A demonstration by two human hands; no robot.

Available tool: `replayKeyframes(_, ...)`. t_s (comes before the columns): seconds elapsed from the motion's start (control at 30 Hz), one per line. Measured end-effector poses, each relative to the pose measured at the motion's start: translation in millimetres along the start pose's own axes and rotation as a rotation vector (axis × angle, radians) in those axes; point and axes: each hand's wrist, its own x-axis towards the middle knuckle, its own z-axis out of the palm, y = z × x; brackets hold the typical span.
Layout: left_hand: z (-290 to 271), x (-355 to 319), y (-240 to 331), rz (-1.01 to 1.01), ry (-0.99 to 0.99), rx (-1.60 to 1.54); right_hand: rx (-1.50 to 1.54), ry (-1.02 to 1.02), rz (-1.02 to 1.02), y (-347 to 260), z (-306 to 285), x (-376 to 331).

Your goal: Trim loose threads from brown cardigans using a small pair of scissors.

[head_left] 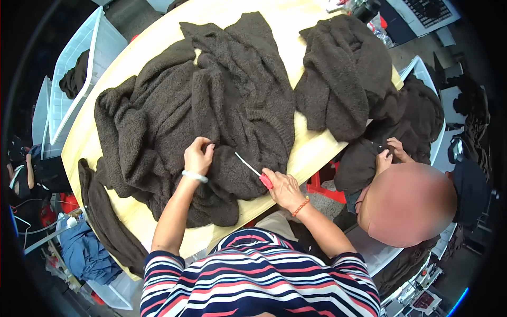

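A large dark brown knitted garment [237,95] lies spread and rumpled across the pale yellow table. At its near middle, my left hand [197,158] is closed on a bit of the knit, thumb against the fingers. My right hand [285,189] grips a tool [266,181] by its red handle. Its thin, pale metal shaft points up and left over the garment, toward my left hand. Whether the tip touches the knit I cannot tell. A ribbed band of the garment shows above the tool.
Another brown knit heap [343,74] lies at the table's [182,240] right end. A co-worker [406,206] sits close on my right, both hands on brown knitwear. White bins [79,113] stand at the left. A narrow brown knit piece [108,216] hangs over the table's left edge.
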Motion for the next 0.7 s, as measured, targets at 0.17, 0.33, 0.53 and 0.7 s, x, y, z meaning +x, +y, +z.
replayKeyframes(0.17,-89,53,73,-0.285,0.080,-0.795,0.706,-0.011,-0.191,21,-56,4)
replayKeyframes(0.33,-87,144,149,0.205,0.057,-0.973,0.601,0.430,0.112,53,-115,37)
replayKeyframes(0.53,3,84,98,0.554,-0.116,0.107,0.385,0.664,0.138,70,-100,19)
replayKeyframes(0.7,54,69,58,0.374,-0.237,0.161,0.260,0.557,0.053,38,-75,25)
